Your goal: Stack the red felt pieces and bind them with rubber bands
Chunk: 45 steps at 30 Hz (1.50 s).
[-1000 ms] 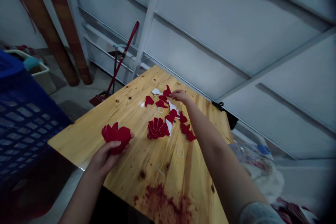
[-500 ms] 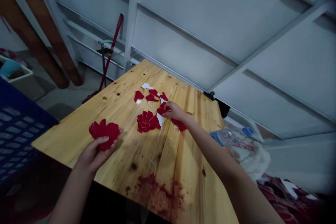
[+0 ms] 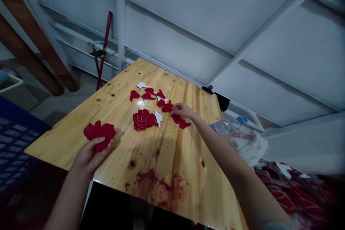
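Observation:
My left hand grips a fanned stack of red cut-out pieces, thumb on top, above the near left part of the wooden table. Over the table's middle, my right hand pinches one red cut-out piece by its edge. Below and left of it lies a fanned pile of red pieces with a white piece at its right end. Several loose red pieces and another white one lie farther back. More red pieces lie partly under my right hand.
Thin pale rings lie among the pieces. Red stains mark the near edge. A plastic bottle and white cloth are at the right, with a red heap beyond. A blue crate stands left.
My right hand has moved rightward across the table, shifting the red piece off the others. My left hand keeps its stack. The whole view has shifted slightly.

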### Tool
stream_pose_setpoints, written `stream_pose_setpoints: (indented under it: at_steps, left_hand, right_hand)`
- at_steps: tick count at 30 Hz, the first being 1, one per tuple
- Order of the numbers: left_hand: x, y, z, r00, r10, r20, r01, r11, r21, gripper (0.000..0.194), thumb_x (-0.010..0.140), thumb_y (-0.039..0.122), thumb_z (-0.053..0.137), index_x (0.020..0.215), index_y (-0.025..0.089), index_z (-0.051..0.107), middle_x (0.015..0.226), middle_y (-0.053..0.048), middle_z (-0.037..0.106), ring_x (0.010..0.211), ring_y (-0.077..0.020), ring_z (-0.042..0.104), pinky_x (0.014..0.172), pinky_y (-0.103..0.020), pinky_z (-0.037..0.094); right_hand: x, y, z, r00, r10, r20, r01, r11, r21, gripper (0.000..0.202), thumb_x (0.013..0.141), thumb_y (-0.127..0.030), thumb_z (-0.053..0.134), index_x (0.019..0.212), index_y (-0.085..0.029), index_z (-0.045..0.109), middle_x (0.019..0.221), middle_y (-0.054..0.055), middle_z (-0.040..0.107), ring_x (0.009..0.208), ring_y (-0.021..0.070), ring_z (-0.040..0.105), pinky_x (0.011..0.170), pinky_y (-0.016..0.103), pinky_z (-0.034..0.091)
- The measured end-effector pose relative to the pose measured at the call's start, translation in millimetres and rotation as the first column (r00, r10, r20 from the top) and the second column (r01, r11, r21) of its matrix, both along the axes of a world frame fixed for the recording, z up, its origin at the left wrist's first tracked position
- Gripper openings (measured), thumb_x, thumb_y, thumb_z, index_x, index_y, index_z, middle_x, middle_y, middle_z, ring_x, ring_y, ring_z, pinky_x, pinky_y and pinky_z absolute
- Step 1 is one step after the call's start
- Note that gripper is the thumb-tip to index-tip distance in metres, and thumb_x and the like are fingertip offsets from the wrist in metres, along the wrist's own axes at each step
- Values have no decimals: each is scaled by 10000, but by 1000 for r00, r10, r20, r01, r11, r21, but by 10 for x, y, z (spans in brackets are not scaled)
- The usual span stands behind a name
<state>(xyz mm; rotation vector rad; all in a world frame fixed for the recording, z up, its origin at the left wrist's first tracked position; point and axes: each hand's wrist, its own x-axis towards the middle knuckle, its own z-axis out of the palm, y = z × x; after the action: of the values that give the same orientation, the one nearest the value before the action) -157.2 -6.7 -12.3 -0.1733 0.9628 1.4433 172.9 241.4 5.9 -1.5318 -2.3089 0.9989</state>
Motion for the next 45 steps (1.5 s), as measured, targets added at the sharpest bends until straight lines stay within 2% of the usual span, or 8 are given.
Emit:
stream_pose_setpoints:
  at_steps: [6, 13, 19, 23, 27, 33, 40, 45]
  left_hand:
    - [-22, -2, -56, 999, -36, 6, 36, 998, 54, 467, 771, -65, 409, 1158, 86, 622, 923, -143, 753, 561, -128, 688, 506, -167, 586]
    - [-17, 19, -96, 999, -26, -29, 27, 998, 54, 419, 758, -70, 436, 1077, 85, 659, 909, -145, 755, 562, -130, 690, 510, -166, 587]
    - [0, 32, -34, 999, -6, -41, 5, 1000, -30, 323, 759, -87, 424, 900, 85, 659, 725, -93, 734, 525, -140, 682, 484, -177, 587]
    - [10, 44, -1, 999, -1, -47, -2, 998, -59, 276, 768, -88, 428, 820, 88, 634, 669, -85, 718, 508, -148, 681, 475, -188, 588]
    - [9, 38, 17, 1000, -1, -4, 1, 998, -59, 314, 746, -91, 441, 893, 99, 644, 631, -64, 707, 509, -158, 686, 477, -190, 588]
    - [1, 37, 34, 1000, -15, 2, 15, 999, -44, 490, 738, -87, 432, 1142, 110, 628, 687, -63, 732, 522, -164, 693, 476, -198, 590]
    - [5, 59, 13, 1000, -7, -9, 6, 997, -80, 379, 722, -101, 475, 961, 104, 687, 641, -66, 718, 518, -170, 691, 470, -198, 589]
    - [19, 35, 28, 1000, -24, -11, 23, 999, -48, 298, 739, -101, 477, 838, 94, 680, 729, -100, 750, 529, -166, 694, 486, -209, 599]
  right_hand:
    - [305, -51, 332, 995, -46, -93, 34, 992, -124, 227, 749, -245, 645, 928, -149, 745, 826, 50, 743, 698, 139, 630, 606, 216, 475]
    - [350, -96, 425, 996, -61, -69, 52, 991, -123, 257, 700, -178, 642, 947, -138, 704, 783, 38, 722, 670, 124, 629, 579, 199, 472]
    - [156, 112, 327, 987, -100, 122, 97, 995, 34, 104, 712, -234, 711, 758, -142, 728, 744, 66, 717, 725, 184, 648, 604, 233, 461]
    - [-294, 298, 84, 979, -113, 167, 83, 981, 178, 229, 764, -339, 709, 888, -149, 739, 845, 71, 730, 782, 187, 646, 644, 236, 449]
    - [-551, 346, -58, 978, 3, 208, -34, 988, 148, 284, 636, -210, 775, 914, -168, 740, 857, 27, 733, 740, 159, 637, 621, 212, 445]
    - [-415, 358, 85, 945, 112, 308, -115, 993, -8, 179, 549, -56, 700, 674, -181, 727, 572, -29, 661, 551, 141, 596, 523, 211, 412]
    - [-895, 487, 24, 961, -83, 263, 24, 975, 222, 141, 636, -273, 763, 655, -151, 696, 690, 66, 692, 772, 199, 622, 640, 241, 411]
    - [-769, 548, 114, 958, -255, 132, 216, 942, 256, 160, 757, -259, 620, 703, -133, 702, 660, 64, 675, 731, 179, 632, 615, 233, 427]
